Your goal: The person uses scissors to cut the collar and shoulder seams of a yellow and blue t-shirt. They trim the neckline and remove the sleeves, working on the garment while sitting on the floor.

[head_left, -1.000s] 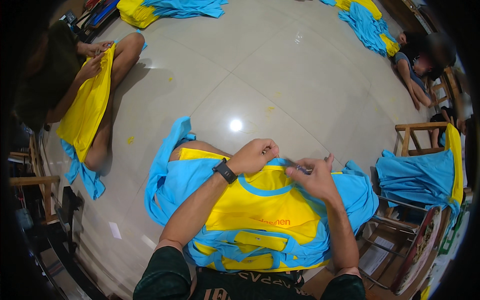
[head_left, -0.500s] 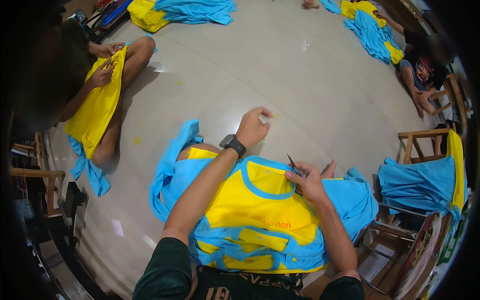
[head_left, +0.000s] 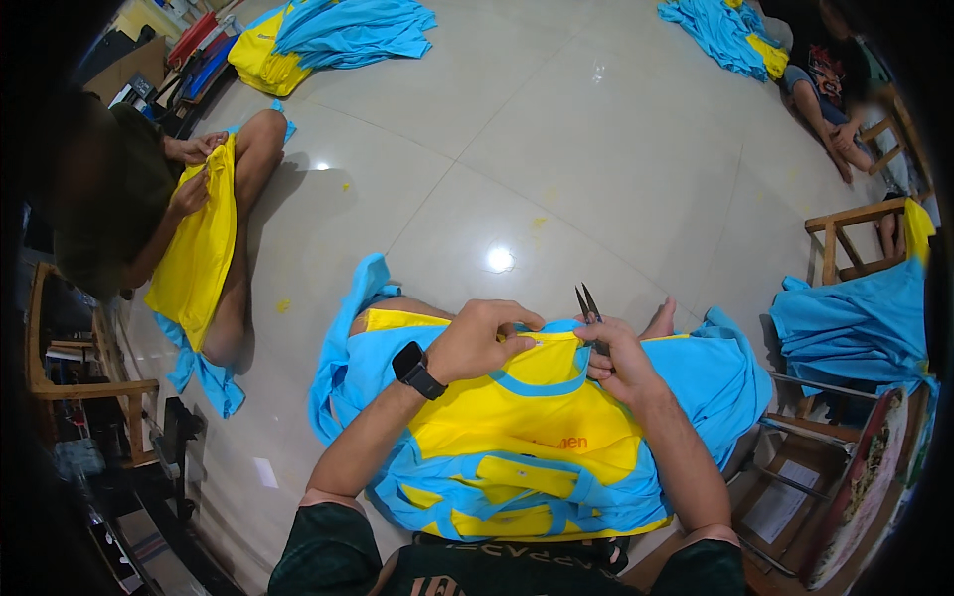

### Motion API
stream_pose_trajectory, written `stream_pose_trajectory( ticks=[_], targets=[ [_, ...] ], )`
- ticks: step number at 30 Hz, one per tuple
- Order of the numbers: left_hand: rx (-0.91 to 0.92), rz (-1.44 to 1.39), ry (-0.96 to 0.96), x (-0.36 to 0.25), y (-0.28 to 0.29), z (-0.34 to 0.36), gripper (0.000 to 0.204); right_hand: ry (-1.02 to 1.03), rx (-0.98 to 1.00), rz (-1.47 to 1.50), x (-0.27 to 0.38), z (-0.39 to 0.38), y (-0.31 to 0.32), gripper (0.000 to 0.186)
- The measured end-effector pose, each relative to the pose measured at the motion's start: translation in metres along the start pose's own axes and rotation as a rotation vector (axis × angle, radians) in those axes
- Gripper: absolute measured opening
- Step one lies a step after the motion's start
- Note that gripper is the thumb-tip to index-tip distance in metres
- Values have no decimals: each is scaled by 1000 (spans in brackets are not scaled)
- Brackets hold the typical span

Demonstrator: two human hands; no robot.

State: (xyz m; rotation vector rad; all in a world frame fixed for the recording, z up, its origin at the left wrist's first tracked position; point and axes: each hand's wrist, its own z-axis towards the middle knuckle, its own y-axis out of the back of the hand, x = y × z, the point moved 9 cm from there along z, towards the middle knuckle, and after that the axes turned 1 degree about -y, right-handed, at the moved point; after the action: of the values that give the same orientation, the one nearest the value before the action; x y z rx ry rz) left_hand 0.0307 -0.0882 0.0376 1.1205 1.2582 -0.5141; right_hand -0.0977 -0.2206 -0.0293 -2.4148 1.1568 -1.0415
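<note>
A yellow T-shirt with light blue sleeves and collar point(head_left: 527, 412) lies spread over my lap. My left hand point(head_left: 485, 341) is closed in a pinch on the far edge of its neckline. Dark, pointed thread snips point(head_left: 588, 302) stick up out of my right hand point(head_left: 621, 360), their blades slightly apart. That hand is also at the right end of the collar, its fingers against the cloth. Closer to my body, more yellow and blue shirts point(head_left: 517, 477) lie bunched in folds.
At the left, a seated person point(head_left: 119, 199) handles a yellow garment point(head_left: 199, 263). Another person point(head_left: 830, 74) sits far right beside a shirt heap point(head_left: 715, 35). A further heap point(head_left: 348, 35) lies at the back. Blue shirts point(head_left: 850, 323) hang over a wooden stool point(head_left: 835, 238) at right.
My left hand has come down from above the floor onto the neckline and pinches it. The collar's far edge is lifted, and the snips now point more upright.
</note>
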Motion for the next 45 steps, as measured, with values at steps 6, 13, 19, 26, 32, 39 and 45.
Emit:
stream_pose_trajectory(
  ticks=[6,13,19,26,32,39,45],
  targets=[
    [-84,194,-219,-12,-10,-5,18,9,38,-8,0,0,-3,16],
    [-194,92,-89,9,-12,-6,10,28,35,-57,2,-2,-6,14],
    [-176,-160,43,26,-9,-6,7,51,46,-122,6,-1,-6,12],
    [-190,-289,97,39,-3,-2,9,41,1,-152,5,2,-1,12],
    [-203,-255,101,40,-3,-2,10,35,-31,-170,5,2,2,13],
    [-94,-13,-73,23,-4,0,14,20,-42,-160,4,2,4,14],
    [-34,182,-236,13,-13,-3,15,7,-45,-162,3,2,2,16]
  ],
)
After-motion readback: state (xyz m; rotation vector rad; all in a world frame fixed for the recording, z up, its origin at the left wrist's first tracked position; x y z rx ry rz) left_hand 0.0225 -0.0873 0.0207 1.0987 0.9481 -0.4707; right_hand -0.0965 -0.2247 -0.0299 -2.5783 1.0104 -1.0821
